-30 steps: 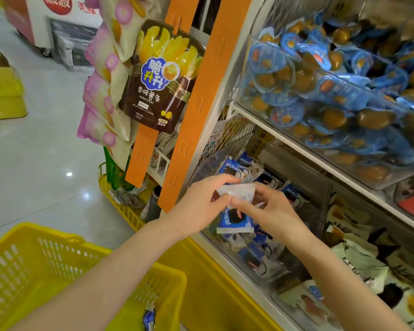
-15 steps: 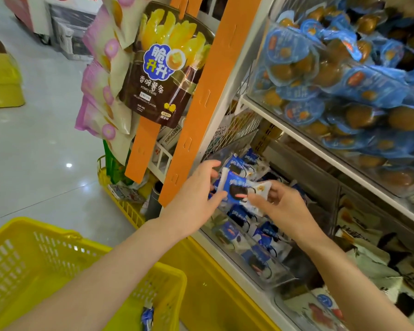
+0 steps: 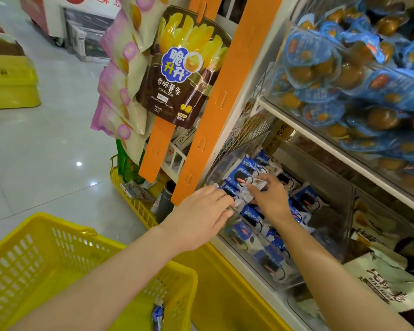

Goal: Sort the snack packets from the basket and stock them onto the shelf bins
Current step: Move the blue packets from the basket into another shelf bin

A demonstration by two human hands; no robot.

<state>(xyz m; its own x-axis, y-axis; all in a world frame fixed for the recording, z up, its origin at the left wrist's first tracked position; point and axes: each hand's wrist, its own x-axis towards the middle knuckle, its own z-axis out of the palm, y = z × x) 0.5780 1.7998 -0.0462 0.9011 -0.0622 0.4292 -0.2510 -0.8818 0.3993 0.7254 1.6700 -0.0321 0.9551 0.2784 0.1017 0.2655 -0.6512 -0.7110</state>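
The right hand pinches a blue packet, lowering it into the clear bin among matching ones. The left hand, fingers straight, rests on the bin's front edge, seemingly to steady it. A spare packet lies in the basket under the left arm.

Yellow basket, slotted plastic walls, at lower left with its open side up; one blue-and-white snack packet lies against its right wall, blurred. Clear shelf bin, with transparent walls, sits on the lower shelf and is partly filled with matching packets. Each is blue and white with a dark round biscuit printed on it, and they lie loosely overlapped at mixed angles. Top packet rests on the pile near the bin's back left corner, pinched at its white end by the right hand. The left hand lies with fingers extended over the bin's front rim.
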